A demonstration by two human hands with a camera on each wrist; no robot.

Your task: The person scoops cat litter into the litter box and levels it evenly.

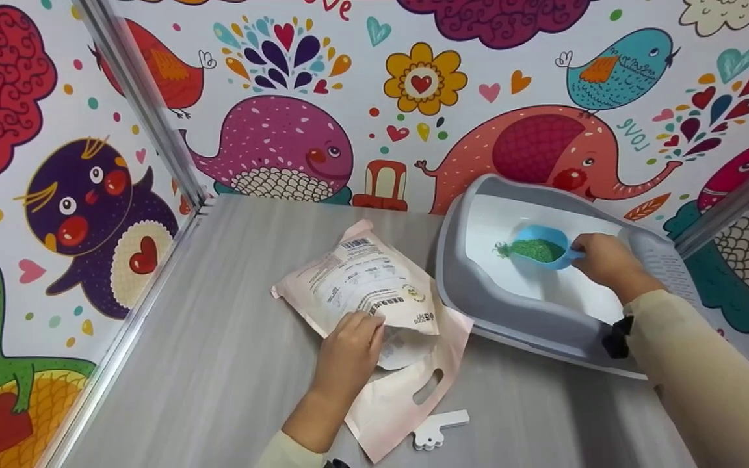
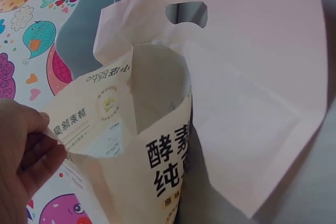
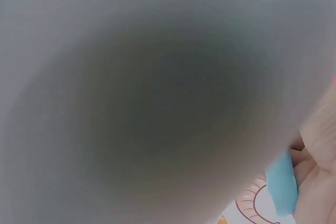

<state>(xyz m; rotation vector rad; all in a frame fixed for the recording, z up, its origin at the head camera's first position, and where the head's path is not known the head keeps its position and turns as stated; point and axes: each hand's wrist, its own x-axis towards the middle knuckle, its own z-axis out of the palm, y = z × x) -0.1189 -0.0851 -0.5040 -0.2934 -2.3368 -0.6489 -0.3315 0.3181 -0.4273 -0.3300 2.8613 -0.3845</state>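
Note:
My right hand [image 1: 610, 265] grips the handle of a light-blue scoop [image 1: 560, 260] above the white inside of a grey litter box [image 1: 511, 296]. Green granules [image 1: 534, 249] lie in the scoop, and some spill past its left lip. With my left hand [image 1: 348, 354] I pinch the rim of a pale pink paper bag [image 1: 365, 260], which lies with its mouth towards me. In the left wrist view, the bag [image 2: 152, 156] gapes open beside my fingers; its contents are hidden. A large blur fills most of the right wrist view, leaving part of the scoop [image 3: 282, 184] and hand visible.
A white clip [image 1: 436, 430] lies on the grey wood-look surface [image 1: 218, 325] near the bag's torn-off handle flap [image 1: 407, 403]. Behind the litter box rises a wall [image 1: 374, 136] with cartoon animals, and another patterned wall [image 1: 17, 214] stands at the left.

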